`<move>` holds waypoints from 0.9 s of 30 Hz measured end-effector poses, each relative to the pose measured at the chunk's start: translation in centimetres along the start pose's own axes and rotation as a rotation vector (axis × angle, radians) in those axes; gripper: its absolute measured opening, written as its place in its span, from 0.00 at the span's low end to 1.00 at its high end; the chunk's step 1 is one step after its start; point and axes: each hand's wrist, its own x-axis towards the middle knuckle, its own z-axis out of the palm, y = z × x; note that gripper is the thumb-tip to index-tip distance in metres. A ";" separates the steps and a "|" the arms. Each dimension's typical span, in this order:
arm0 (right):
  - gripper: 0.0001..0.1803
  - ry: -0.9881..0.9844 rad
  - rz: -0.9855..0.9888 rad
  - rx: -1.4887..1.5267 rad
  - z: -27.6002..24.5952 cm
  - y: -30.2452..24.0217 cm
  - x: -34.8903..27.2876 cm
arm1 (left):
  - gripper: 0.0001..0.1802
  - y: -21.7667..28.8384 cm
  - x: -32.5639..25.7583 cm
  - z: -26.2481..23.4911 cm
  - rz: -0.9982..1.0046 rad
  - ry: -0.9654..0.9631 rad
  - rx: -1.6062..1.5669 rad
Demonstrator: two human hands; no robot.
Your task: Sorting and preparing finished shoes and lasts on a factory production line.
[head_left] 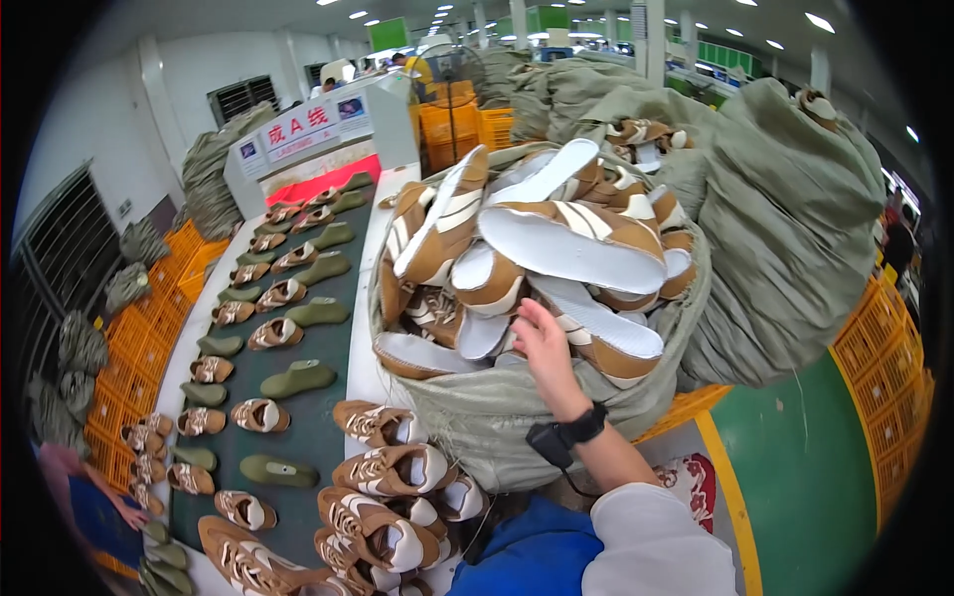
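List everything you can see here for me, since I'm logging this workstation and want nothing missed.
open sack: one, grey-green, centre, brimful of shoe uppers
shoe uppers in sack: many, tan and white, piled with soles showing
conveyor belt: one, dark green, left of the sack
shoe uppers on belt: many, tan, in rows
shoe lasts: several, olive green, on the belt between the uppers
loose uppers: a heap, tan and white, on the white ledge at the belt's near end
tied sacks: several, grey-green, right and behind
crates: many, orange, stacked far left and far right
floor: green with a yellow line, lower right
right hand: fingers reaching into the sack; black wrist strap
left hand: not in view
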 end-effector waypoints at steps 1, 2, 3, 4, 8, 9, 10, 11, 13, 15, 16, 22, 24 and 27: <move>0.23 -0.061 -0.162 -0.108 0.2 -1.3 -1.3 | 0.25 -0.1 0.1 0.0 -0.008 -0.008 -0.020; 0.23 -0.045 -0.166 -0.113 0.3 -3.8 -2.6 | 0.25 -0.4 0.6 -0.3 -0.013 -0.024 -0.016; 0.22 -0.036 -0.431 -0.408 0.6 -6.9 -4.1 | 0.24 -0.8 1.1 -1.0 -0.002 -0.015 -0.018; 0.21 -0.030 -0.691 -0.706 0.3 -8.8 -4.8 | 0.23 -1.2 1.4 -1.8 0.009 -0.004 -0.018; 0.18 0.327 -0.907 -1.057 -6.1 -15.0 0.0 | 0.19 -2.8 3.0 -3.2 0.113 -0.074 0.111; 0.21 0.326 -0.887 -1.099 -8.6 -15.8 2.0 | 0.18 -3.1 3.3 -2.9 0.227 -0.147 0.253; 0.24 0.322 -0.865 -1.140 -10.6 -15.9 4.0 | 0.17 -3.3 3.5 -2.6 0.344 -0.218 0.394; 0.24 0.333 -0.865 -1.152 -12.2 -15.6 5.6 | 0.17 -3.5 3.7 -2.1 0.339 -0.234 0.392; 0.31 -0.053 -0.475 -0.966 -12.9 -15.4 7.1 | 0.17 -3.6 4.0 -1.0 0.158 -0.259 0.095; 0.35 -0.157 -0.511 -1.029 -11.8 -15.2 6.2 | 0.18 -4.7 4.5 -1.6 0.265 -0.275 0.227; 0.35 -0.130 -0.580 -1.127 -10.3 -15.5 5.1 | 0.18 -5.0 4.6 -1.7 0.372 -0.286 0.361; 0.23 -0.161 -1.422 -1.068 -1.9 -12.1 -4.8 | 0.19 -3.3 3.4 0.4 0.138 -0.261 0.124; 0.16 -0.228 -1.413 -1.060 -0.3 -9.4 -6.2 | 0.20 -3.9 3.5 0.1 0.253 -0.307 0.292; 0.19 -0.289 -1.203 -1.231 0.7 -5.2 -4.5 | 0.24 -1.6 2.0 2.4 0.189 -0.290 0.276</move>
